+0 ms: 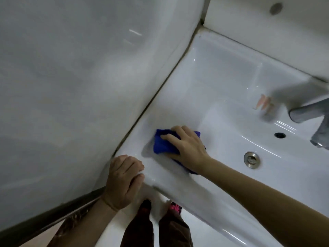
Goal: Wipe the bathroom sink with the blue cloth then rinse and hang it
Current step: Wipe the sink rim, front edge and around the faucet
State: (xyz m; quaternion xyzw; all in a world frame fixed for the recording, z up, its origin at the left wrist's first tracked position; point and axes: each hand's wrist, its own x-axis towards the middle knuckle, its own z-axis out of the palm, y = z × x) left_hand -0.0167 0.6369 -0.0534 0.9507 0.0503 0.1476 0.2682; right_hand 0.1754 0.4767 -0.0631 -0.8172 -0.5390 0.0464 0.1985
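The blue cloth point(162, 144) lies bunched on the left rim of the white sink point(210, 82), next to the wall. My right hand point(187, 145) presses down on it with spread fingers, covering most of the cloth. My left hand point(122, 180) rests on the sink's front left corner, its fingers laid over the edge and holding nothing. The basin's metal drain point(251, 159) and the overflow hole point(279, 135) lie to the right of my right hand.
A grey tap point(309, 113) reaches over the basin at the right edge. A pale tiled wall point(80, 77) runs along the sink's left side. Below the sink, my legs and shoes point(146, 205) stand on a light floor.
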